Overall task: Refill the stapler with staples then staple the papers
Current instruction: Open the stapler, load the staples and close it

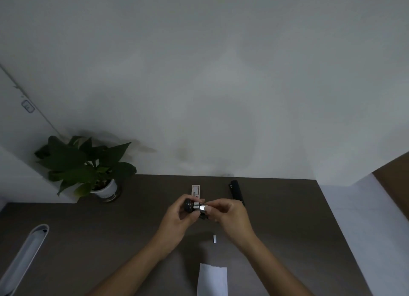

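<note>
Two bare hands meeting above the middle of the dark brown desk (276,240), raised clear of its surface. Left hand (177,220) wrapped around a small dark stapler (190,206), fingers curled under and over its body. Right hand (232,216) pinching a short, bright metallic strip of staples (201,207) between thumb and fingertips, its end touching the stapler. Hard to tell whether the strip sits in the channel or only against it; stapler mostly hidden by the fingers, only a rounded black end and some pale metal showing.

Just beyond the grip, flat on the desk, a small white and red staple box (195,189). Beyond and to the right of the grip, a long black object (236,190) lying lengthwise, kind not clear. Below the grip, toward the body, a tiny loose piece of staples (214,239) on the desk, and nearer still the white papers (213,280) at the near edge, between the forearms.

Well left of the grip, a potted plant (88,169) at the far left corner, and a white elongated object (24,260) lower down. Far desk edge against the pale wall just past the box; right edge well apart from the right hand. Bare desk on both sides of the hands.
</note>
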Demonstrator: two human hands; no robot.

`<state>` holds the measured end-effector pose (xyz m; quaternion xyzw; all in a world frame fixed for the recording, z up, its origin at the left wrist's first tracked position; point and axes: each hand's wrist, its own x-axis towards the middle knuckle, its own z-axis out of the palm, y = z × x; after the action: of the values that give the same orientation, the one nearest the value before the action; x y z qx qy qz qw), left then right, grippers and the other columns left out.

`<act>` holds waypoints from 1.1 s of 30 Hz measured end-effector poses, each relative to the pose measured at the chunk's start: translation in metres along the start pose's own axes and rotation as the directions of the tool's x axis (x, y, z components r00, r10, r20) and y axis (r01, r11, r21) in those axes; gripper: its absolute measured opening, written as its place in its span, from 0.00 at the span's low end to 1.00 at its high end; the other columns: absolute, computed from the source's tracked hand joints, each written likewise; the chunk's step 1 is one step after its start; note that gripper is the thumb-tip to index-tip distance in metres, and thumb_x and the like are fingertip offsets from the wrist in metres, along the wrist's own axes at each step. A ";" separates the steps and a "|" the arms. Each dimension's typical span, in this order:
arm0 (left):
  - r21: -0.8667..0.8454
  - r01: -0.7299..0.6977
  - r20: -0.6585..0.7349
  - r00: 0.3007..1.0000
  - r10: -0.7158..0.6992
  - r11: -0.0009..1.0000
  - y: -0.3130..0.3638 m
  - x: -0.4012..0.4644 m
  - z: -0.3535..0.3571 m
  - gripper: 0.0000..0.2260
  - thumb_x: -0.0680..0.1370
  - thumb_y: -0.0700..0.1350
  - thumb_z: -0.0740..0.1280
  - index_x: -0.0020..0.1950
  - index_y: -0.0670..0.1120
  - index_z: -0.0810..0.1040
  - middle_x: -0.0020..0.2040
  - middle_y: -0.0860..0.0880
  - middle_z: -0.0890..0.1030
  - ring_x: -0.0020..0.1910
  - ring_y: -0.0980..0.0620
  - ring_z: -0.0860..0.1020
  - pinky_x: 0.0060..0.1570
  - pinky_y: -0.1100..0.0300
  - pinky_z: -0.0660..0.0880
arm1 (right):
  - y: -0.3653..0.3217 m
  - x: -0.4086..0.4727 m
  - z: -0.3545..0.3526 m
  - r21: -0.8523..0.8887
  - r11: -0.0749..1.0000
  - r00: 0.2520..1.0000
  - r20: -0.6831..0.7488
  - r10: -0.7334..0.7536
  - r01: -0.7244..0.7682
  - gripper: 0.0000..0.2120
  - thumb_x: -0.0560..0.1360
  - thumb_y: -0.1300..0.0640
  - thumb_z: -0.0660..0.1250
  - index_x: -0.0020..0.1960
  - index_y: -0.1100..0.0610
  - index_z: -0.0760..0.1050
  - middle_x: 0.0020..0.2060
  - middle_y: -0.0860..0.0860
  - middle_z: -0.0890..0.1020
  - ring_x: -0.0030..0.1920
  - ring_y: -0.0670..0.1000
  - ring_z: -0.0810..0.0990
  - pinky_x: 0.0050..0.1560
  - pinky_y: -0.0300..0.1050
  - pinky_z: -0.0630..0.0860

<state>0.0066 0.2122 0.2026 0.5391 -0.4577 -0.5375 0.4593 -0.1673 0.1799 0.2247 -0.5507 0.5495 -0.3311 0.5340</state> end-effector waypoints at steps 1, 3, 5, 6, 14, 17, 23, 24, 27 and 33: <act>-0.008 0.003 0.002 1.000 -0.003 1.000 -0.001 0.000 0.000 0.08 0.79 0.32 0.69 0.57 0.40 0.78 0.59 0.44 0.84 0.62 0.42 0.81 0.64 0.42 0.78 | -0.002 -0.001 0.001 -0.082 0.996 0.999 -0.018 -0.031 0.030 0.06 0.75 0.61 0.73 0.49 0.54 0.87 0.40 0.49 0.88 0.41 0.44 0.85 0.43 0.38 0.80; -0.043 0.013 0.006 1.000 -0.013 0.999 -0.002 0.000 0.001 0.08 0.79 0.34 0.69 0.57 0.41 0.79 0.58 0.45 0.84 0.61 0.41 0.81 0.64 0.42 0.79 | -0.009 -0.002 0.005 -0.235 0.968 0.994 -0.040 -0.099 0.087 0.06 0.75 0.59 0.72 0.50 0.52 0.86 0.41 0.47 0.88 0.42 0.42 0.85 0.46 0.41 0.82; -0.096 0.033 0.011 0.999 -0.032 0.995 -0.004 0.000 0.004 0.08 0.79 0.34 0.69 0.57 0.41 0.78 0.56 0.45 0.85 0.60 0.42 0.83 0.64 0.43 0.79 | -0.015 -0.002 0.008 -0.399 0.906 0.984 -0.040 -0.172 0.142 0.07 0.76 0.59 0.70 0.51 0.51 0.86 0.42 0.48 0.87 0.41 0.43 0.84 0.45 0.41 0.81; -0.132 0.046 0.012 0.999 -0.045 0.990 -0.004 0.000 0.005 0.08 0.79 0.34 0.69 0.57 0.41 0.78 0.55 0.46 0.85 0.58 0.44 0.83 0.64 0.43 0.79 | -0.018 -0.002 0.010 -0.475 0.866 0.980 -0.033 -0.197 0.158 0.08 0.77 0.59 0.69 0.51 0.52 0.86 0.41 0.49 0.87 0.40 0.44 0.82 0.43 0.40 0.79; -0.468 0.143 0.030 0.989 -0.146 0.872 -0.006 -0.002 0.013 0.09 0.81 0.33 0.65 0.60 0.37 0.76 0.56 0.39 0.84 0.57 0.43 0.82 0.56 0.54 0.82 | -0.033 0.002 0.022 -0.870 0.443 0.970 0.139 -0.198 0.215 0.09 0.75 0.66 0.61 0.52 0.59 0.76 0.47 0.56 0.82 0.47 0.58 0.80 0.40 0.46 0.69; -0.528 0.134 0.032 0.990 -0.139 0.838 -0.003 -0.002 0.013 0.10 0.81 0.32 0.64 0.62 0.35 0.74 0.57 0.38 0.83 0.57 0.43 0.82 0.57 0.52 0.82 | -0.037 0.005 0.021 -0.865 0.446 0.961 0.131 -0.242 0.230 0.10 0.75 0.65 0.62 0.53 0.57 0.77 0.46 0.55 0.83 0.46 0.58 0.80 0.40 0.48 0.74; -0.710 0.128 0.050 0.990 -0.132 0.692 0.002 -0.001 0.007 0.12 0.77 0.35 0.66 0.61 0.36 0.74 0.65 0.34 0.80 0.63 0.38 0.81 0.61 0.47 0.81 | -0.035 -0.006 0.007 -0.654 0.692 0.857 -0.127 -0.499 0.306 0.04 0.76 0.61 0.70 0.50 0.55 0.83 0.42 0.50 0.85 0.42 0.49 0.82 0.45 0.39 0.76; -0.738 0.134 0.051 0.988 -0.144 0.661 0.002 0.000 0.005 0.12 0.77 0.35 0.66 0.61 0.38 0.74 0.66 0.34 0.79 0.64 0.38 0.80 0.61 0.47 0.81 | -0.032 -0.010 0.002 -0.630 0.725 0.825 -0.229 -0.517 0.279 0.07 0.76 0.60 0.71 0.53 0.54 0.82 0.46 0.48 0.84 0.46 0.47 0.81 0.49 0.35 0.73; -0.806 0.158 0.063 0.981 -0.184 0.571 0.004 0.001 0.001 0.16 0.77 0.38 0.66 0.64 0.40 0.74 0.69 0.33 0.77 0.68 0.36 0.78 0.62 0.47 0.80 | -0.015 -0.019 -0.017 -0.386 0.915 0.814 -0.491 -0.310 0.116 0.21 0.77 0.53 0.69 0.69 0.51 0.71 0.62 0.44 0.73 0.65 0.43 0.69 0.62 0.36 0.64; -0.858 0.207 0.107 0.967 -0.231 0.471 0.012 -0.001 0.006 0.21 0.79 0.41 0.65 0.72 0.38 0.69 0.66 0.34 0.80 0.64 0.39 0.81 0.58 0.49 0.83 | -0.004 -0.021 -0.026 0.642 0.766 0.968 -0.211 0.138 0.031 0.18 0.79 0.59 0.65 0.68 0.58 0.70 0.63 0.56 0.81 0.67 0.55 0.77 0.71 0.57 0.68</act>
<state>0.0002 0.2112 0.2145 0.2980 -0.0504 -0.7413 0.5993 -0.1944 0.1940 0.2391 -0.2742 0.4806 -0.5488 0.6266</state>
